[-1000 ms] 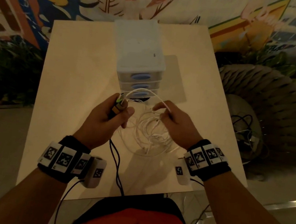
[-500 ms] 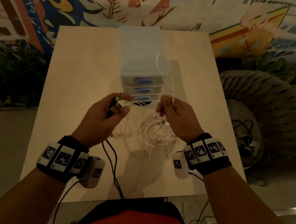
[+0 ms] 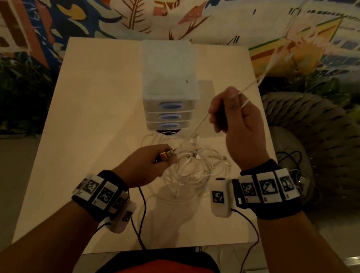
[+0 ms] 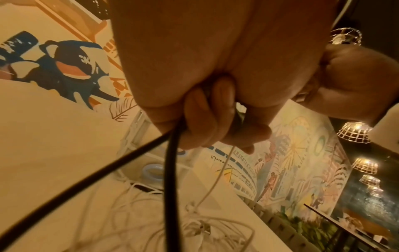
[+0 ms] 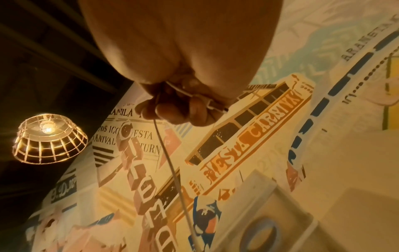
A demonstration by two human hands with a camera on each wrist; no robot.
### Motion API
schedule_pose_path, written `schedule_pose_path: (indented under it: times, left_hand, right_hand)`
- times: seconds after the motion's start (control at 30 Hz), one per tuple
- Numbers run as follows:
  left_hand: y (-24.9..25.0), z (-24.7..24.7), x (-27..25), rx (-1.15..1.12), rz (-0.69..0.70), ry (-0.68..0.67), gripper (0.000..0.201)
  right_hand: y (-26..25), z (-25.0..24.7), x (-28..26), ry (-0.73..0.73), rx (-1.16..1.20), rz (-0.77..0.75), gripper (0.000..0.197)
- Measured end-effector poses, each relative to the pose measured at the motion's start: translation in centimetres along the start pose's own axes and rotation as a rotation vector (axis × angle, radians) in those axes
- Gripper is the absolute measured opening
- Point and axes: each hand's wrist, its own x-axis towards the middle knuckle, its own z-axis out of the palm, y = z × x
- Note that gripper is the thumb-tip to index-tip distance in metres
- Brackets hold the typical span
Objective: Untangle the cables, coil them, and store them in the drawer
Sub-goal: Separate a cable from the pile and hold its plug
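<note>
A tangle of white cables (image 3: pixel 192 171) lies on the pale table (image 3: pixel 90 104) in front of a small white drawer unit (image 3: pixel 168 97) with three blue-handled drawers. My right hand (image 3: pixel 234 111) is raised above the table and grips one white cable (image 3: pixel 196 127), which runs taut down to the tangle; its loose end whips up to the right. In the right wrist view that white cable (image 5: pixel 170 163) hangs from my curled fingers (image 5: pixel 179 109). My left hand (image 3: pixel 147 162) grips a black cable (image 4: pixel 170 187) by its gold plug (image 3: pixel 165 156) beside the tangle.
A woven wicker chair (image 3: pixel 326 153) with dark cables on its seat stands right of the table. A painted mural wall (image 3: pixel 193 9) rises behind. Black sensor leads (image 3: pixel 141 219) trail from my wrists over the table's near edge. Wire lamps (image 5: pixel 48 138) hang overhead.
My right hand has risen up and to the right, pulling a white cable out of the tangle. My left hand has dropped lower toward the table, still holding the plug.
</note>
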Motion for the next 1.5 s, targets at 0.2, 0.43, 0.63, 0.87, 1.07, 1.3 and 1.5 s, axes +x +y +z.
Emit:
schedule_pose_path:
  times: [0.2,0.43,0.63,0.87,1.07,1.3,1.5]
  left_hand:
    - [-2.0,-0.1,0.1,0.008,-0.136,0.04,0.021]
    - [3.2,-1.6,-0.7,-0.247,0.014,0.197,0.031]
    - [4.5,-2.8,-1.5,-0.506,0.133,0.248,0.03]
    - [3.7,-4.5,-2.3,-0.582,0.206,0.395,0.027]
    - [3.2,-4.7,-2.6,-0.496,0.135,0.506,0.018]
    - [4.4,-3.6,-2.3,-0.374,0.148,0.427,0.012]
    - [3.8,-1.9,-2.0,-0.021,0.087,0.119,0.026]
  right_hand:
    - [0.4,-4.1,1.0,0.217,-0.028,-0.031,0.043]
    - [7.0,-0.9,-2.5,-0.189,-0.221,0.273,0.032]
    - [9.7,2.7,-5.0,-0.583,-0.355,0.294,0.029]
    - [12.9,0.5,-4.6,-0.353,-0.379,0.232,0.022]
    - [7.8,-1.5,-1.9,-0.044,-0.148,0.195,0.029]
    - [4.0,-1.1,-2.3,-0.175,-0.006,0.273,0.035]
    - [3.0,0.8,-3.6,-0.199,0.22,0.377,0.036]
